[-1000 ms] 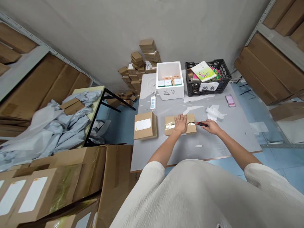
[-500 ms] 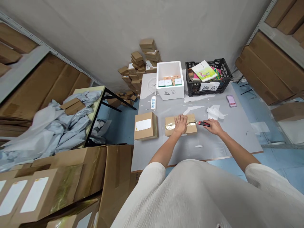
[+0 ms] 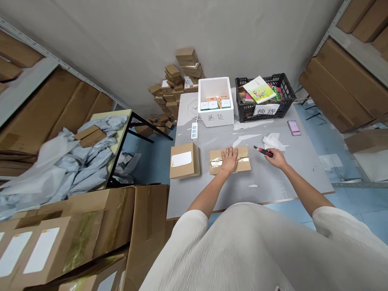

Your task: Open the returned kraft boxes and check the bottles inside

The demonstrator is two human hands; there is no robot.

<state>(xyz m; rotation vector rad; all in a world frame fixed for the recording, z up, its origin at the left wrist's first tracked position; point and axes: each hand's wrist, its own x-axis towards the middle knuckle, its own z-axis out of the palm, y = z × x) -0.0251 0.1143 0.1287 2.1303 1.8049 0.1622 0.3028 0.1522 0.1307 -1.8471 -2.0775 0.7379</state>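
A small cardboard box point(image 3: 244, 163) lies on the grey table point(image 3: 212, 194), with shiny clear tape along its middle seam. On its top rests my left hand point(image 3: 229, 160), fingers spread and flat against the cardboard. My right hand point(image 3: 276, 158) is closed around a red and black utility knife point(image 3: 265, 152). The knife's blade points left, a short way off the box's right end and not touching it. Crumpled white paper point(image 3: 273, 141) lies just behind my right hand.
Left of the small box stands a bigger labelled carton point(image 3: 183, 161). Behind are a power strip point(image 3: 194, 131), a white foam box point(image 3: 216, 119) holding small boxes, a black crate point(image 3: 289, 97) with books, and a phone point(image 3: 294, 127). Stacked cartons point(image 3: 118, 218) crowd the lower left.
My right hand has drawn the utility knife right, away from the box; its blade was at the taped seam before. My left hand stays on the box.
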